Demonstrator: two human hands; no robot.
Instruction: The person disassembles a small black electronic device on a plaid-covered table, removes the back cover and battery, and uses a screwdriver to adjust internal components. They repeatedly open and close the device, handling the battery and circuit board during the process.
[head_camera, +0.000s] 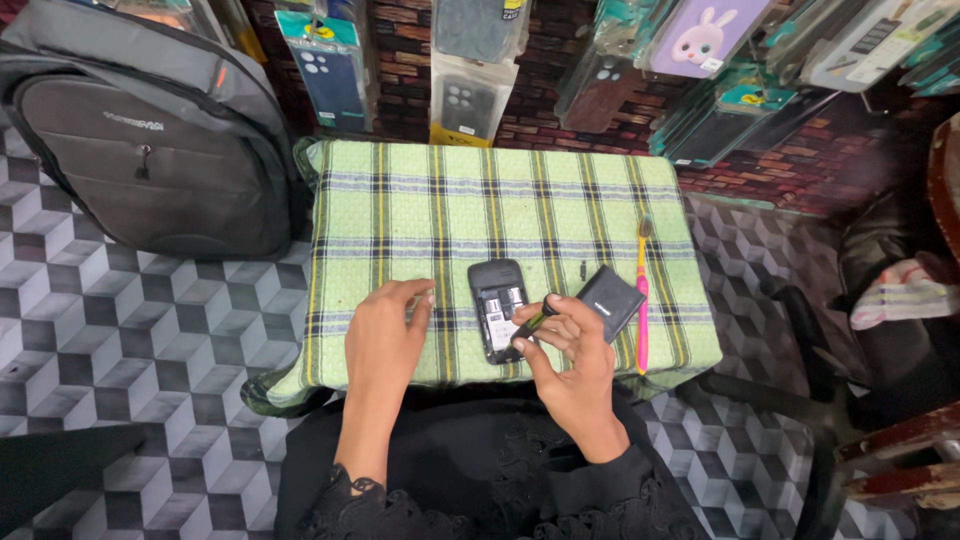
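Right hand (572, 355) probes opened phone (498, 310) with tool (533, 322)

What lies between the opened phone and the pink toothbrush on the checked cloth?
In the head view, the black back cover lies between the opened phone and the pink toothbrush, with the right hand partly over that stretch.

Open checked cloth (420, 200) beyond the phone (497, 308); toothbrush (642, 300) (and perhaps a screw (583, 268)) rightward.
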